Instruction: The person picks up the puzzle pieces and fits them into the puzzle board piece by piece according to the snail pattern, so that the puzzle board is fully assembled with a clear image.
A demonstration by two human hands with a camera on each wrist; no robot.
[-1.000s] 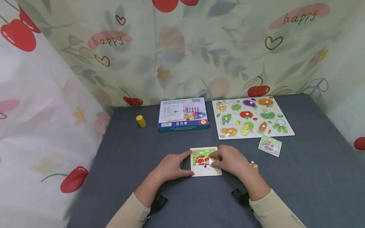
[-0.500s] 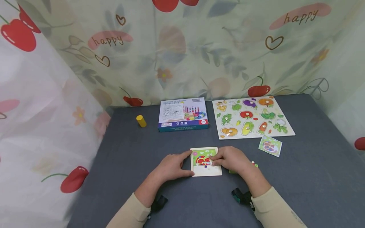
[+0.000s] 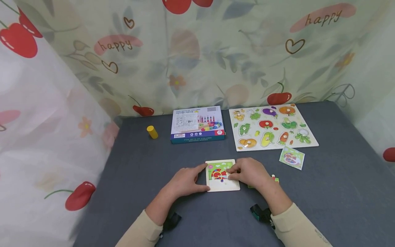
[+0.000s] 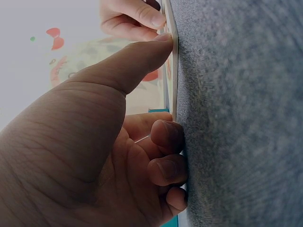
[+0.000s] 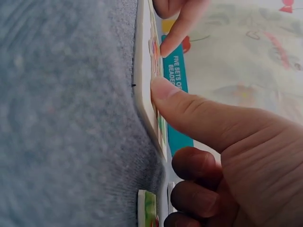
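A small jigsaw tray (image 3: 223, 185) with a pale frame lies flat on the dark cloth. Green and red pieces fill its upper part; the lower strip is bare and white. My left hand (image 3: 186, 179) holds the tray by its left side, index finger at the far corner and thumb at the near one. In the left wrist view its other fingers curl beside the tray. My right hand (image 3: 250, 172) has thumb and index finger together on a puzzle piece (image 3: 224, 177) at the picture's right side, mostly covered by the fingers. Loose puzzle pieces (image 3: 275, 179) lie partly hidden under the right wrist.
Behind the tray stand a flat boxed bead set (image 3: 198, 124) and a large vegetable puzzle board (image 3: 274, 127). A small picture card (image 3: 291, 158) lies at the board's front edge. A yellow cylinder (image 3: 152, 132) stands at the back left. A printed curtain hangs behind.
My right hand has shifted slightly over the tray, its thumb and index finger drawing closer together. More of a green loose piece shows beneath the wrist. The left hand and tray stay put.
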